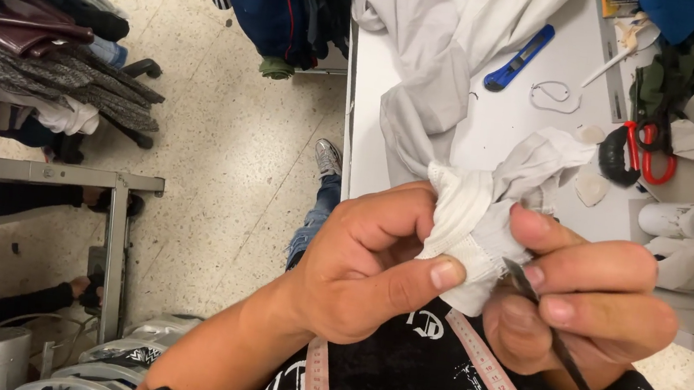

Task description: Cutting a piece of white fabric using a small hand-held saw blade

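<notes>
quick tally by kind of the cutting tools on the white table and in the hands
utility knife, blue: 1
scissors, red handles: 1
thin dark blade in the right hand, against the white garment: 1
total: 3

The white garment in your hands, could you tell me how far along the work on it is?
Done: nothing I can confirm; no finished stretch shows. In hand: the left hand pinches a folded edge of the white garment, and the right hand sets a thin dark tool against it. Left: most of the cloth lies bunched on the white table, beside the blue utility knife and red-handled scissors.
</notes>
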